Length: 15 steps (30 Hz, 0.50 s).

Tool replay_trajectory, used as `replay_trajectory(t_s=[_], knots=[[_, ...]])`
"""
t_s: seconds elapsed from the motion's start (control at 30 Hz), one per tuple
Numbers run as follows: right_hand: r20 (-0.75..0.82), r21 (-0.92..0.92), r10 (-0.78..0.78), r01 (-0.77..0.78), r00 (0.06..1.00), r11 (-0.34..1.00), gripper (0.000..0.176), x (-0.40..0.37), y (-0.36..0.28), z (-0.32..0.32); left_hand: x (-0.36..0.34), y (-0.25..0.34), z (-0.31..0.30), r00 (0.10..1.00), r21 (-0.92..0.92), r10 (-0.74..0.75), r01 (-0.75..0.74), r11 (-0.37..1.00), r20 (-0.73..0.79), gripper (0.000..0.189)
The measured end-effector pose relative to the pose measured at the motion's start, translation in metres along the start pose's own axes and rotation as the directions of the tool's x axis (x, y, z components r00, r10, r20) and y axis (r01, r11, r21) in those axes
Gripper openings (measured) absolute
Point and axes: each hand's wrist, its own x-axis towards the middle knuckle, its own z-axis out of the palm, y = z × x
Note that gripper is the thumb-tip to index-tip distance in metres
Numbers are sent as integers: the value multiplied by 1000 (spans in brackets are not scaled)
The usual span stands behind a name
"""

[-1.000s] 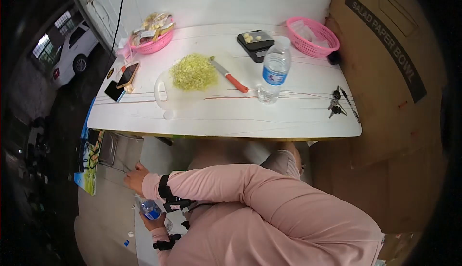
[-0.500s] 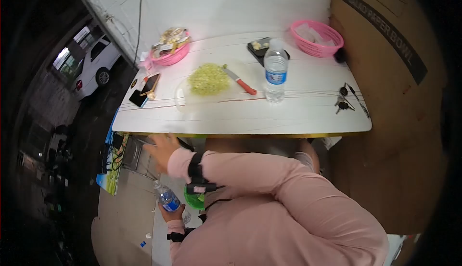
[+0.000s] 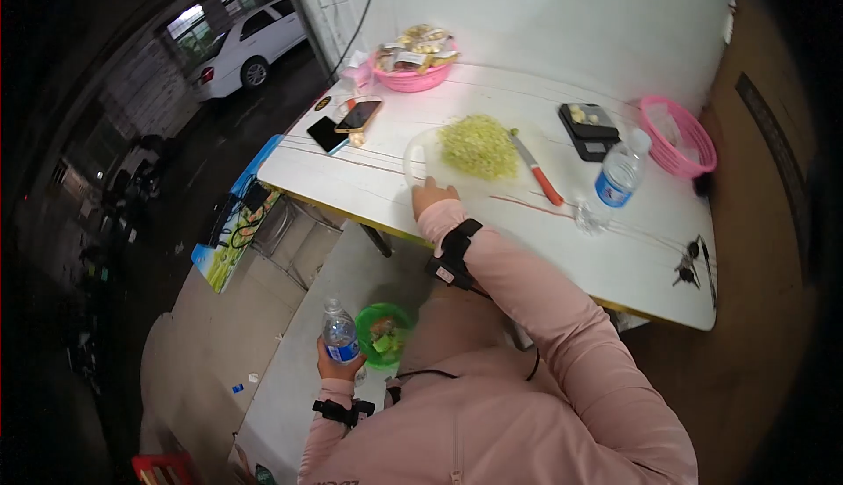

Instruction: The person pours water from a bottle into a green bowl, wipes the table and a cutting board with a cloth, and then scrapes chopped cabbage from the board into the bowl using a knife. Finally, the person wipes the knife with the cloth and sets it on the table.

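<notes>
My left hand (image 3: 338, 367) is wrapped round a clear plastic water bottle (image 3: 340, 336) with a blue label, held upright low beside the table. My right hand (image 3: 434, 197) is at the near left edge of a translucent cutting board (image 3: 421, 162), its fingers apart and touching or just over the edge; the fingertips are partly hidden. On the board lies a heap of chopped pale green vegetable (image 3: 479, 147). A knife (image 3: 537, 169) with a red-orange handle rests at the right of the heap.
On the table (image 3: 518, 239) are two phones (image 3: 358, 116), a pink basket of packets (image 3: 413, 72), a black scale (image 3: 588, 132), another water bottle (image 3: 619, 178), a pink basket (image 3: 676, 138) and keys (image 3: 689, 264). Below stands a green bowl (image 3: 383, 336) with scraps.
My right hand has moved from in front of the table up to the cutting board's edge. My left hand still holds the bottle. The view has turned left, showing more of the green bowl.
</notes>
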Motion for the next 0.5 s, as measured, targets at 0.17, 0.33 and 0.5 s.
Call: replay_trajectory(t_s=[0.17, 0.33, 0.5], knots=[[119, -75, 23, -14, 993, 997, 22, 19, 0, 14, 0, 13, 3, 992, 134, -112, 119, 984, -57, 89], [-178, 308, -178, 226, 968, 924, 23, -1, -13, 1, 11, 25, 12, 995, 0, -103, 103, 995, 1, 86], [65, 801, -591, 312, 804, 511, 27, -27, -35, -5, 23, 46, 26, 997, 26, -52, 51, 998, 62, 82]])
